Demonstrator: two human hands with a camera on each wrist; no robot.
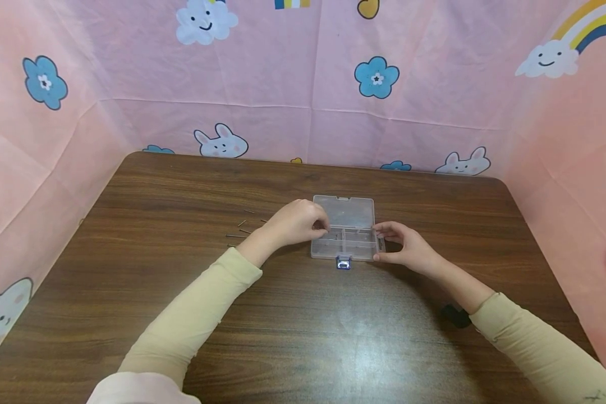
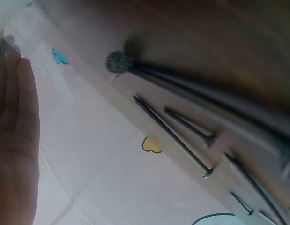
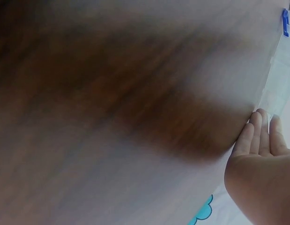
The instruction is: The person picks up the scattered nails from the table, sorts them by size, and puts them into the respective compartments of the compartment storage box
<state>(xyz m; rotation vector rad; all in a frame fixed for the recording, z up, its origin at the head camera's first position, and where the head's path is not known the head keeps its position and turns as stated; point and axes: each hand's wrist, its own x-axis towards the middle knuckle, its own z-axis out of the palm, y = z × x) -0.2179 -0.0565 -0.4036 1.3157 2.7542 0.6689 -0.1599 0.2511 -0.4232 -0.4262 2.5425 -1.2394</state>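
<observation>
A clear plastic compartment box (image 1: 361, 252) lies on the table with its lid (image 1: 344, 211) folded back and a blue latch (image 1: 343, 262) at the front. My left hand (image 1: 299, 221) is bent over the box's left compartments; its fingertips are partly hidden, so whether they pinch anything is unclear. A small dark piece shows in the compartment beside them. With thumb and fingers, my right hand (image 1: 407, 247) holds the box's right end. Several metal nails (image 2: 175, 136) are scattered left of the box, and the nearest looks large in the left wrist view.
The brown wooden table (image 1: 303, 348) is bordered by pink patterned cloth (image 1: 293, 73) at the back and sides. A small black object (image 1: 456, 316) lies by the right forearm, partly covered by it.
</observation>
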